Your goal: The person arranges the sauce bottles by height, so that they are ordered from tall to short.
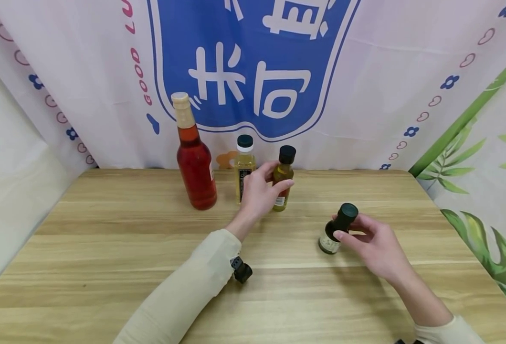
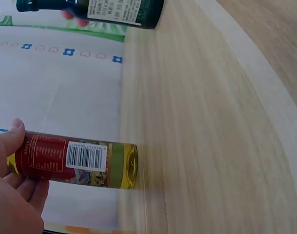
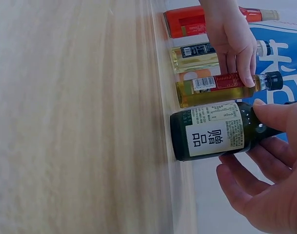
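With its thumb and fingers, my left hand (image 1: 259,192) grips a small bottle of yellow oil (image 1: 281,197) with a black cap. That bottle's red label and barcode (image 2: 86,156) face the left wrist camera. Farther right, my right hand (image 1: 379,248) holds a dark bottle (image 1: 329,242) by its upper part, thumb on one side and fingers on the other. It has a dark green cap and a pale label (image 3: 215,131), and leans in the head view. Whether either held bottle's base touches the table cannot be told.
A pale yellow bottle (image 1: 245,165) with a green and white cap stands just left of my left hand. Left of that is a tall red bottle (image 1: 196,174). Behind the wooden table (image 1: 107,248) hangs a printed curtain (image 1: 360,114).
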`<state>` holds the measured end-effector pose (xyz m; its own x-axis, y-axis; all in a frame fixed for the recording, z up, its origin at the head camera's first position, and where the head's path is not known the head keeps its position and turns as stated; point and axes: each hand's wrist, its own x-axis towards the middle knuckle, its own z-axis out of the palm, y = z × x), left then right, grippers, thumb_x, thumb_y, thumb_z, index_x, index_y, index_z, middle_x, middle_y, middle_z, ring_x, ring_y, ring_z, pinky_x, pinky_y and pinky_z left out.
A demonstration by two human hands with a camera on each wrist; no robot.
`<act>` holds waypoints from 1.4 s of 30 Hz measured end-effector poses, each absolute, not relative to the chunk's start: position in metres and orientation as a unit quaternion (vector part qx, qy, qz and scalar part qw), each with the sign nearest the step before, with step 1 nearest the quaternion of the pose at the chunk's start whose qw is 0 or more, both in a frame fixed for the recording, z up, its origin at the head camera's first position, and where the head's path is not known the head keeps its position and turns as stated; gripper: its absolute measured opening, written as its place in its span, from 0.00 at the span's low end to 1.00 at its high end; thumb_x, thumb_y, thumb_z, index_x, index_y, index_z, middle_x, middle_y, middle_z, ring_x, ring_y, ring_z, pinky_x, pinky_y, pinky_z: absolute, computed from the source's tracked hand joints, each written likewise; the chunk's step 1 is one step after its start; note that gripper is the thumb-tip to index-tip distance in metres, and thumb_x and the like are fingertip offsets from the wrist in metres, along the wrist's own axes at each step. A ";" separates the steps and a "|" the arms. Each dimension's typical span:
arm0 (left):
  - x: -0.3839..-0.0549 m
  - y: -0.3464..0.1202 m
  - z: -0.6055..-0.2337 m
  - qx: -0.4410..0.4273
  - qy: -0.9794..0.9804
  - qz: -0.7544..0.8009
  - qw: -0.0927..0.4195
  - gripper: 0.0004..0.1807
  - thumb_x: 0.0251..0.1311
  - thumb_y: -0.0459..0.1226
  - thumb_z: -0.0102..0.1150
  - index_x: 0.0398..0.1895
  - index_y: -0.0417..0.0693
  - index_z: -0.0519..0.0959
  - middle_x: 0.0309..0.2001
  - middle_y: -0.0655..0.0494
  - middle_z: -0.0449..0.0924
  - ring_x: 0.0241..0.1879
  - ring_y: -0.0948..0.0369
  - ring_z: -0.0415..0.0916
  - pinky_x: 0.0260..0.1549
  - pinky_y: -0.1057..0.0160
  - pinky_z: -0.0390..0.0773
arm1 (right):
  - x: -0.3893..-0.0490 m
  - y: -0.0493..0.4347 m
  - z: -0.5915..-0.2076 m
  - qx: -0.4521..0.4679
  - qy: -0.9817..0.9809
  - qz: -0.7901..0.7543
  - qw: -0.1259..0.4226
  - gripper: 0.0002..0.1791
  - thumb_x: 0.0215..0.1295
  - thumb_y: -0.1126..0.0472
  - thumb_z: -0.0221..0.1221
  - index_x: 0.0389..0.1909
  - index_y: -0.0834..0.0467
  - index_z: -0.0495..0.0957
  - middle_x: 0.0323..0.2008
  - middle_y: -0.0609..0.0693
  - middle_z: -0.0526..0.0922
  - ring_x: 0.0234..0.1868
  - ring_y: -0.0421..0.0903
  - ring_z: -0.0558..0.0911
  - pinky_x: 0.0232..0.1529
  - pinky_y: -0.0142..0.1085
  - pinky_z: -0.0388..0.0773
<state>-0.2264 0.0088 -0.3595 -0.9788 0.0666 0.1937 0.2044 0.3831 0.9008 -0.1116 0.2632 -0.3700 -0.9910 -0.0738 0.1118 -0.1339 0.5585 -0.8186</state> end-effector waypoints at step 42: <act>-0.227 0.006 -0.363 -0.127 -0.834 -0.533 0.072 0.32 0.67 0.44 0.72 0.72 0.49 0.75 0.65 0.48 0.85 0.62 0.51 0.85 0.63 0.49 0.85 | -0.109 0.261 -0.364 0.033 -0.869 0.492 0.027 0.24 0.69 0.53 0.72 0.61 0.60 0.84 0.55 0.47 0.91 0.51 0.28 0.86 0.52 0.22 0.84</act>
